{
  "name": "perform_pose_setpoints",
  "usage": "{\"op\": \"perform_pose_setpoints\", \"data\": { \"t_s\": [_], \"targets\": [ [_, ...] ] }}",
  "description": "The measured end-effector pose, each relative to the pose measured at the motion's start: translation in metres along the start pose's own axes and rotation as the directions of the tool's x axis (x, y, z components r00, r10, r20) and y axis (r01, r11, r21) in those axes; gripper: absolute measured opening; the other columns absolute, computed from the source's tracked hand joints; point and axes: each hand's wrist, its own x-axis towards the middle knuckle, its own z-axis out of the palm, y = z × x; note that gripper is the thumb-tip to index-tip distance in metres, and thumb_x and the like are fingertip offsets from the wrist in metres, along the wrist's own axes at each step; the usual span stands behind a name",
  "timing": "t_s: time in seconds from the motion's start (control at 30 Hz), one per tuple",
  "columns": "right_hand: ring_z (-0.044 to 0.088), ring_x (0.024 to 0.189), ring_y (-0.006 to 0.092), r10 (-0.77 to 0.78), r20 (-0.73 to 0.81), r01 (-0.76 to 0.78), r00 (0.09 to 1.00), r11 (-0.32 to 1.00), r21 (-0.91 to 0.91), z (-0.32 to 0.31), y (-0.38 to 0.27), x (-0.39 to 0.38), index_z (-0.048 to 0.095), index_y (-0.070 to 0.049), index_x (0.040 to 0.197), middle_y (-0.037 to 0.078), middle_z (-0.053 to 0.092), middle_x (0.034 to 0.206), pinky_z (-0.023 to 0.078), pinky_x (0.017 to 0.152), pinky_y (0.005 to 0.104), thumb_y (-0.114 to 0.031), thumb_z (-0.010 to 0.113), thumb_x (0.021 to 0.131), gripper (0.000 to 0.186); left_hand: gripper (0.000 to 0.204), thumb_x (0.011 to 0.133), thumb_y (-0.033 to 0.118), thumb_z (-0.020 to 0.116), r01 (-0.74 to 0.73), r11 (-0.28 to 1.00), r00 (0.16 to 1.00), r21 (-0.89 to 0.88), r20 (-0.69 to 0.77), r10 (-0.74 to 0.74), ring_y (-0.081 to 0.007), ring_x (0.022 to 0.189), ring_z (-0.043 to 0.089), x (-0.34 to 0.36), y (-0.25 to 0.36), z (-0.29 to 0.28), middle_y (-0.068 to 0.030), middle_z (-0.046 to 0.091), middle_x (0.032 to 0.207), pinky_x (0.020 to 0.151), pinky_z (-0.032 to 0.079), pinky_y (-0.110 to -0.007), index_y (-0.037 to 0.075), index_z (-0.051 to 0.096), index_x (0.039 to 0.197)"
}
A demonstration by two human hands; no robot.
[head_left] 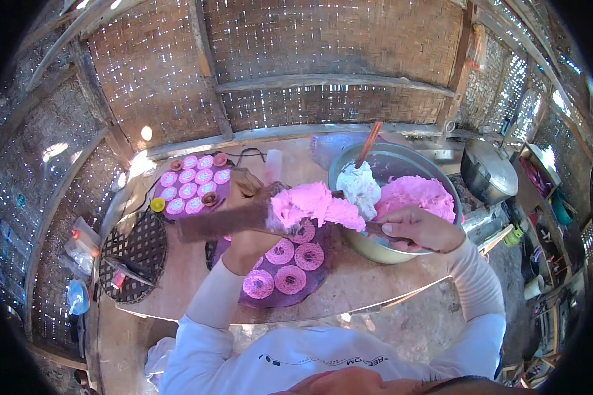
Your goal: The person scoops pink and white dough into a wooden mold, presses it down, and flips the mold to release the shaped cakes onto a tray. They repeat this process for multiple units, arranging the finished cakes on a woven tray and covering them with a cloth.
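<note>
Tabletop (181,273) below, left hand (249,246) holds wooden tool (224,222) (pink dough (310,203) atop)

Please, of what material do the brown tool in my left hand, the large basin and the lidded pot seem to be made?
Brown tool: probably wood, matte, from its dull brown surface.
Large basin: smooth, greenish-grey, perhaps plastic; painted metal is possible.
Lidded pot: likely aluminium, from its dull silvery sheen.

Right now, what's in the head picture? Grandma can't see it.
A person's left hand holds a long brown tool bearing soft pink dough; right hand grips a dark utensil. Nearby lie lacy pink rounds and a wide grey basin.
</note>
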Motion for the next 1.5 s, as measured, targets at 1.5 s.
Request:
{"op": "perform_pose_setpoints", "data": {
  "t_s": [1.5],
  "targets": [
    [0.064,0.069,0.0267,-0.255,-0.658,-0.425,0.709,0.590,-0.687,-0.009,0.013,-0.056,0.066,-0.007,0.091,0.013,0.064,0.073,0.050,0.062,0.0352,-0.027,0.057,0.083,0.023,0.029,0.080,0.000,0.059,0.008,0.841,0.840,0.541,-0.459,0.288,-0.0154,0.088,0.055,-0.015,0.027,-0.048,-0.0056,0.058,0.099,0.079,0.045,-0.027,0.002,0.051,0.108]
  ]
}}
